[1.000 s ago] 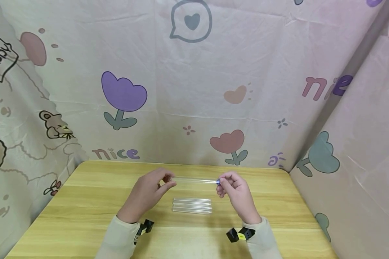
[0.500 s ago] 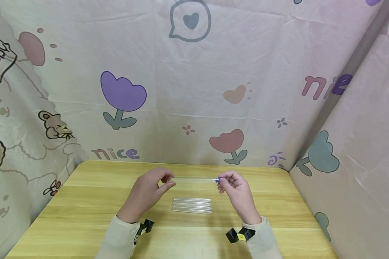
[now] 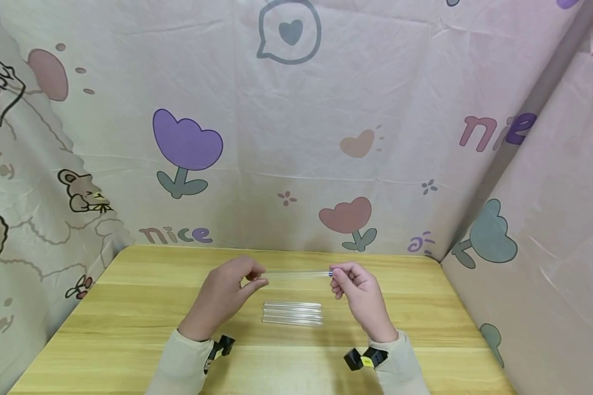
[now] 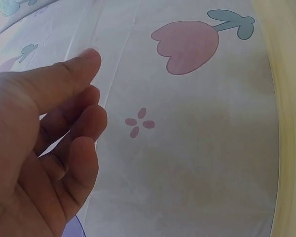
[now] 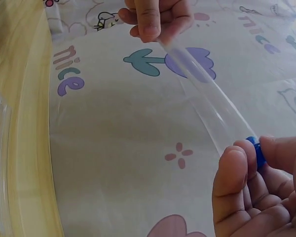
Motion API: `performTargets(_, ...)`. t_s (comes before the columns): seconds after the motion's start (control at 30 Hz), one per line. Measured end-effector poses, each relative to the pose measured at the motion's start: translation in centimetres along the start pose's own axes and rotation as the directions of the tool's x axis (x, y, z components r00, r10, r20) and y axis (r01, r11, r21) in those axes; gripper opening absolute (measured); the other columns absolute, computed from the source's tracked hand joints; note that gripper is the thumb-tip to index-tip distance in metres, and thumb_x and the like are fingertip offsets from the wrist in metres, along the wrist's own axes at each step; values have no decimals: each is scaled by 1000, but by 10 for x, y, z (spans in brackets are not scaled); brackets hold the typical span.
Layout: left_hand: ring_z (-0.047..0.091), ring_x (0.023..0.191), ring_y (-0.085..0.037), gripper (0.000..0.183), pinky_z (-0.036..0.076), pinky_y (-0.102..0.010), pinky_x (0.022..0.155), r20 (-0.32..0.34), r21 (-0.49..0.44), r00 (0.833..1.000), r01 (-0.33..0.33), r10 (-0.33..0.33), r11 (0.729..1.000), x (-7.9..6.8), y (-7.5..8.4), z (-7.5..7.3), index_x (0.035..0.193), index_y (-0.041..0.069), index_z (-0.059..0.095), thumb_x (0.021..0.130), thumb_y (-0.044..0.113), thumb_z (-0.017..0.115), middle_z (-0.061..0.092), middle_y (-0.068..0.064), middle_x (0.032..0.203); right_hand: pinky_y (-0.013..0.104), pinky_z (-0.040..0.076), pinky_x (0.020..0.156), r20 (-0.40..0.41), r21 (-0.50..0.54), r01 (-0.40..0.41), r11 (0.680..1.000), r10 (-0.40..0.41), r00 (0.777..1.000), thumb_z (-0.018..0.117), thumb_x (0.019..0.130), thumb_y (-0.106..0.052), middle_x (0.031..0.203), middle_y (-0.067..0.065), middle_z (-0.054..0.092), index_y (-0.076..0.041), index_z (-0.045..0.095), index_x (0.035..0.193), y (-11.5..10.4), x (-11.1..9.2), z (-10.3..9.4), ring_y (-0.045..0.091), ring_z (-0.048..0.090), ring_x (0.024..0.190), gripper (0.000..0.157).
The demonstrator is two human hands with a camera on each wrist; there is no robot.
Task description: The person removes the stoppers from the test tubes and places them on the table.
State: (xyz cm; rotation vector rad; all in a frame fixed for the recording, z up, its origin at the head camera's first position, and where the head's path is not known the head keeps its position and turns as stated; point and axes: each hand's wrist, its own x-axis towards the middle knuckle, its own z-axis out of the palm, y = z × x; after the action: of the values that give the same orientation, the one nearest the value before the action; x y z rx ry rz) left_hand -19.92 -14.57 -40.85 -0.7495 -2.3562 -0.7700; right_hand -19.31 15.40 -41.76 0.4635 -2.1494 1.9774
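A clear, slender test tube [image 3: 296, 274] is held nearly level above the table between the two hands. My right hand [image 3: 361, 291] pinches the blue cap [image 5: 257, 152] at the tube's right end between thumb and fingers. At the other end, the fingertips of my left hand [image 3: 224, 293] hold the tube, its closed tip hidden by them. The left wrist view shows the left hand [image 4: 54, 123] with bent fingers and the thumb above them; the tube is out of sight there.
Several clear tubes [image 3: 292, 314] lie side by side on the wooden table [image 3: 128, 307], just in front of the hands. A printed cloth [image 3: 286, 120] hangs behind the table and along both sides.
The right thumb and fingers have shifted slightly at the cap, so less blue shows in the head view. The left hand and the tubes on the table stay in place.
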Motion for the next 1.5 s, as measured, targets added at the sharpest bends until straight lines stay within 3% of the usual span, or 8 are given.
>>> performTargets(0.37,62,77,-5,22,52,-22,65,7,5,1000,-20,20,1000,0,-1,0,102,16,78,84,25,87,70,12,90,25,57,64,-6,23,17,1000,-17,1000,57,106,-8,85,14,63,13,62,111,1,0,1,11,62,73,22)
performTargets(0.63,51,75,-2,8,50,-22,64,30,-45,999,-32,34,998,-1,-2,2,102,18,73,98,25,73,66,13,93,28,58,66,-4,16,43,999,-43,999,56,107,-10,87,15,64,11,61,112,0,-2,1,14,63,75,22)
performTargets(0.83,46,72,-3,13,47,-23,65,54,-55,998,-20,23,998,-2,-2,1,92,19,62,105,20,62,51,14,81,25,57,68,28,44,112,993,-113,993,55,107,-7,89,11,65,9,61,113,0,-2,2,11,64,77,18)
performTargets(0.97,43,68,-3,18,43,-22,62,48,-69,999,0,3,998,-2,-2,0,88,20,58,106,20,59,42,15,75,26,58,66,49,38,100,994,-102,994,55,107,-7,88,16,64,9,62,114,-1,-2,2,12,63,76,18)
performTargets(1.07,45,69,-2,12,45,-23,63,27,-70,1000,1,1,998,-2,-2,0,93,20,64,105,22,63,48,15,78,28,58,64,57,7,43,999,-44,997,55,107,-6,87,22,63,6,65,112,-3,-3,2,13,62,73,16)
performTargets(1.2,54,75,0,7,52,-23,67,14,-67,1000,3,-3,998,-1,-3,-1,103,20,72,101,26,69,63,15,89,29,58,63,41,-47,-5,999,7,999,55,101,4,86,18,64,4,68,107,-3,-3,2,14,62,71,15)
performTargets(1.3,59,81,1,14,56,-25,70,28,-61,999,19,-18,998,-1,-3,-2,108,19,75,99,28,71,70,13,98,28,58,63,29,-82,5,997,-2,1000,55,95,11,86,16,64,4,68,105,0,-3,2,14,62,71,17)
performTargets(1.5,60,81,0,19,54,-22,67,37,-31,999,32,-31,999,0,-3,-3,112,17,76,96,27,76,69,13,96,29,57,61,50,-117,60,991,-55,997,58,93,12,81,14,63,2,64,101,2,-3,3,22,62,66,15)
